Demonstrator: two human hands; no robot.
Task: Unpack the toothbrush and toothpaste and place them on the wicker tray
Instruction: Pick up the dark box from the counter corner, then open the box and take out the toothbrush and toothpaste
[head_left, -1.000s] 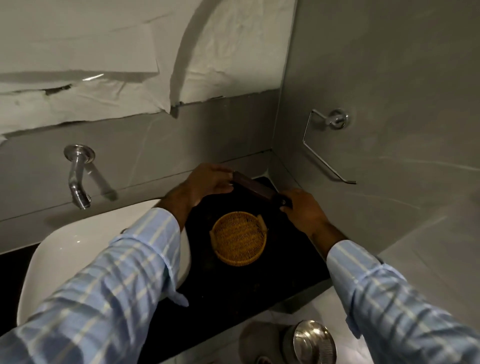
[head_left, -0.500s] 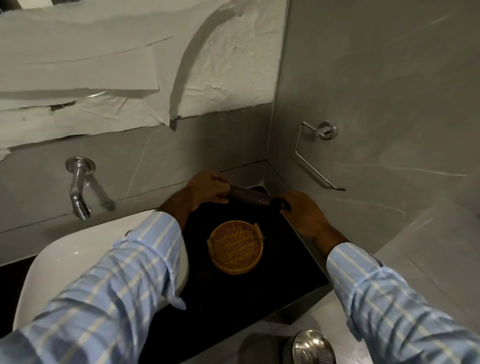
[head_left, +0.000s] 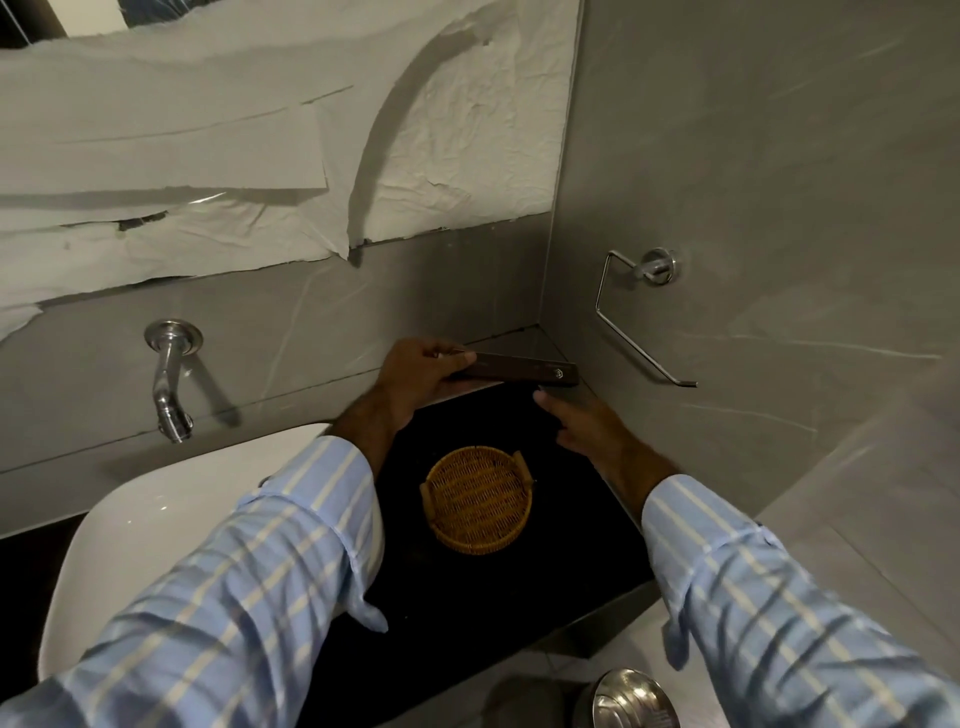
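Note:
A long, dark brown box (head_left: 519, 370) is held level above the back of the black counter (head_left: 467, 597). My left hand (head_left: 418, 376) grips its left end. My right hand (head_left: 582, 423) hangs just below the box's right end, fingers apart, touching nothing. The round wicker tray (head_left: 478, 500) with two small handles sits empty on the counter, below and between both hands. No toothbrush or toothpaste shows; the box is closed.
A white basin (head_left: 156, 519) sits left of the counter under a chrome wall tap (head_left: 169, 379). A chrome holder (head_left: 641, 312) sticks out from the right wall. A steel bin lid (head_left: 631, 701) stands on the floor below.
My right hand has let go of the box's right end and dropped slightly below it. The left hand has levelled the box. The view has tilted downward.

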